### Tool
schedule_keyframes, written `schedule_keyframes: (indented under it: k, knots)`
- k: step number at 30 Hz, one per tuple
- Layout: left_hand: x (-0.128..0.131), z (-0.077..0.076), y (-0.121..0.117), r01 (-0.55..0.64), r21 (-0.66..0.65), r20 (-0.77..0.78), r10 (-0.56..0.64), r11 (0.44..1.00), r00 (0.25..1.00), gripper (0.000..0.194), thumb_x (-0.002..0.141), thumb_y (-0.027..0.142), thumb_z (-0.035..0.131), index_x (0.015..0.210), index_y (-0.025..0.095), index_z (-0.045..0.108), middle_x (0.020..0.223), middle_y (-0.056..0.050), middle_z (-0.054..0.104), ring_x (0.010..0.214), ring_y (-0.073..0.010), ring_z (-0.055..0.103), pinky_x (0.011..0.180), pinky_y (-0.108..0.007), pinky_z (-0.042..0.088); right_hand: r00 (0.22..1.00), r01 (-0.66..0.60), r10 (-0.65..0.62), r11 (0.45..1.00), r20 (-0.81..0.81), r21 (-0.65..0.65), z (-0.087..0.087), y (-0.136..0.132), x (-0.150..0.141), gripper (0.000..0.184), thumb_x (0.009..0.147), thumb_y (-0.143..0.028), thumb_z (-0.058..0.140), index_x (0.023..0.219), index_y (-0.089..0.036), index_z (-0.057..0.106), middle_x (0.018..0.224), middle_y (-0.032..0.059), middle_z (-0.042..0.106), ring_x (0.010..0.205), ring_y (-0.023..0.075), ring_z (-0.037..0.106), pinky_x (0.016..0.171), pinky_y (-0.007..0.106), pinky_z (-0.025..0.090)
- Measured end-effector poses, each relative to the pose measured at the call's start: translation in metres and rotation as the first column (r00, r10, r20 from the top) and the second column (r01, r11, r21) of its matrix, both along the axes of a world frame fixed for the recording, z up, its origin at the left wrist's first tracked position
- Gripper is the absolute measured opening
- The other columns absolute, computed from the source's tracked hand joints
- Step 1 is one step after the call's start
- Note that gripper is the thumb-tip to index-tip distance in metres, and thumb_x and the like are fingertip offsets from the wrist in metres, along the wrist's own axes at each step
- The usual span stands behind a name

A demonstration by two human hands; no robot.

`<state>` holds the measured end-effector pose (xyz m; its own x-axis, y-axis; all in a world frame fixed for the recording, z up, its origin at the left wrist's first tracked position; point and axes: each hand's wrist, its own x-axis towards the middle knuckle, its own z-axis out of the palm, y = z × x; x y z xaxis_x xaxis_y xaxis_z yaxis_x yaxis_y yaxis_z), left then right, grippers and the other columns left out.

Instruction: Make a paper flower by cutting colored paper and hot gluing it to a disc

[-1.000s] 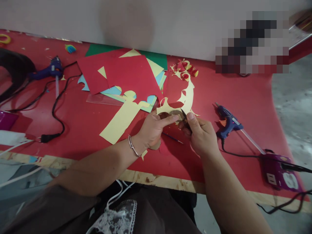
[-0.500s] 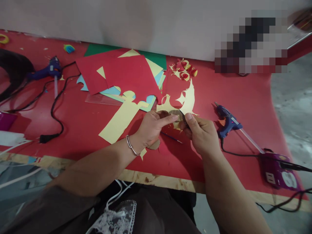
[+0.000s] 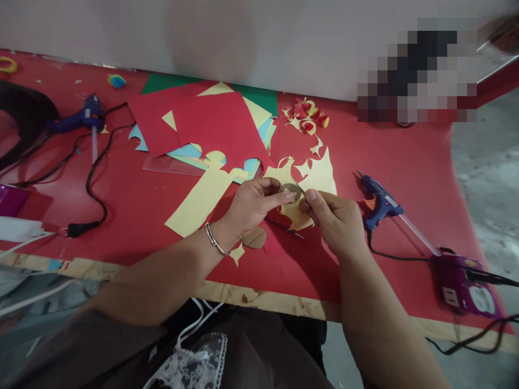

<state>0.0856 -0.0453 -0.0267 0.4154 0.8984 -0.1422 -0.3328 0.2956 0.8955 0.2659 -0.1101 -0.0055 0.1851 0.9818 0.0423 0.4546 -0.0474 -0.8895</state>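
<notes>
Pinching a grey disc [image 3: 294,190] between thumb and fingers, the left hand [image 3: 252,206] sits near the middle of the worktop [image 3: 182,265]. Fingers of the right hand [image 3: 339,220] are clamped on a slim dark blade [image 3: 300,190], its tip at the disc's right edge and its handle hidden in the grip. Around and beneath the hands spreads a cream sheet [image 3: 322,177] with rounded cut-outs; whether the left fingers grip it too, I cannot tell.

Just on the near side of the left hand lies a brown disc [image 3: 256,237], and a pointed scrap [image 3: 237,254] is beside it. A cream strip [image 3: 198,204] slants to the left of that hand. On the far side, red paper [image 3: 214,119] overlaps blue and green sheets, with a heap of scraps [image 3: 307,114] to its right.

Right of the right hand, a blue glue gun [image 3: 381,195] rests near a purple box [image 3: 466,289]. Another glue gun [image 3: 85,114] lies far left, and a black plug [image 3: 79,230] lies nearer.
</notes>
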Motion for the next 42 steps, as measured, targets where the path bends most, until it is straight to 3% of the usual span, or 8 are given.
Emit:
schedule_keyframes:
  k: [7,16,22,29,42]
  knots:
    - [-0.007,0.003,0.006,0.065,-0.015,-0.051,-0.066,0.998,0.997,0.044,0.064,0.038,0.103,0.075,0.016,0.067,0.074,0.001,0.067,0.077,-0.0137,0.064,0.082,-0.033,0.051,0.999,-0.003,0.004,1.0,0.042,-0.021,-0.003,0.0,0.002,0.069,0.097,-0.081,0.061,0.068,-0.019,0.071,0.058,0.0015,0.06,0.054,0.012,0.047,0.053,0.028,0.034]
    - [-0.007,0.004,0.009,0.09,-0.027,0.017,-0.089,0.996,0.996,0.045,0.058,0.032,0.106,0.074,0.015,0.067,0.076,0.001,0.068,0.079,-0.0131,0.062,0.083,-0.033,0.052,1.0,-0.028,0.027,0.998,-0.01,-0.05,-0.004,0.002,0.004,0.072,0.094,-0.086,0.06,0.069,-0.019,0.072,0.055,0.0019,0.056,0.057,0.014,0.05,0.051,0.029,0.031]
    - [-0.008,0.004,0.009,0.111,-0.03,0.024,-0.11,0.993,0.994,0.041,0.062,0.032,0.104,0.076,0.016,0.069,0.078,0.001,0.069,0.08,-0.0137,0.064,0.085,-0.034,0.052,0.999,-0.033,0.03,0.997,-0.045,-0.068,-0.005,0.001,0.005,0.069,0.095,-0.083,0.062,0.07,-0.019,0.073,0.056,0.0022,0.056,0.058,0.0148,0.052,0.051,0.029,0.03]
    - [-0.011,0.005,0.01,0.128,-0.01,-0.011,-0.128,0.992,0.992,0.039,0.067,0.034,0.102,0.075,0.016,0.069,0.077,0.0,0.068,0.079,-0.0134,0.063,0.083,-0.033,0.05,1.0,-0.031,0.031,0.999,0.001,-0.044,-0.004,0.002,0.006,0.069,0.094,-0.083,0.064,0.067,-0.02,0.071,0.056,0.0022,0.057,0.057,0.0145,0.051,0.05,0.029,0.03]
    - [-0.011,0.002,0.013,0.119,0.0,-0.016,-0.119,0.993,0.993,0.041,0.06,0.033,0.105,0.071,0.016,0.069,0.073,0.003,0.061,0.074,-0.0116,0.057,0.08,-0.034,0.05,0.993,-0.036,0.037,0.999,0.114,-0.008,0.001,0.004,0.005,0.072,0.094,-0.085,0.061,0.064,-0.019,0.069,0.056,0.0012,0.056,0.054,0.0126,0.046,0.053,0.029,0.032]
